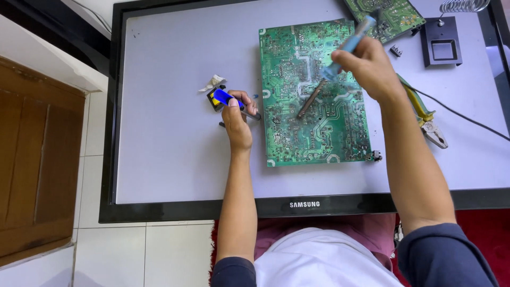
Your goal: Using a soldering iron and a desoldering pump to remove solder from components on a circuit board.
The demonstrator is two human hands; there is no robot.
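While its light-blue handle rises toward the top edge of the view, the soldering iron (340, 58) slants down and to the left, its dark metal shaft ending in a tip that meets the green circuit board (313, 95) near the board's middle. The iron's long axis runs diagonally, from upper right at the handle to lower left at the tip. The right hand (369, 66) is closed around the handle's lower part, fingers wrapped tight, directly above the board's upper right area. The board lies flat with its solder side up, long side running top to bottom, on the pale back panel of a monitor (175, 159) that serves as the work surface. To the board's left, just beside its edge, the left hand (236, 122) grips a slim tool with a blue body (231, 100), which points from upper left to lower right, its grey end close to the board's left edge. Next to that hand sit a small yellow-and-black component (214, 99) and a scrap of white paper (212, 83). On the right of the board, near the right forearm, lie yellow-handled pliers (425, 119), and beyond them a black soldering-iron stand (441, 45) with a coiled holder. A second green board (388, 16) lies at the top edge.
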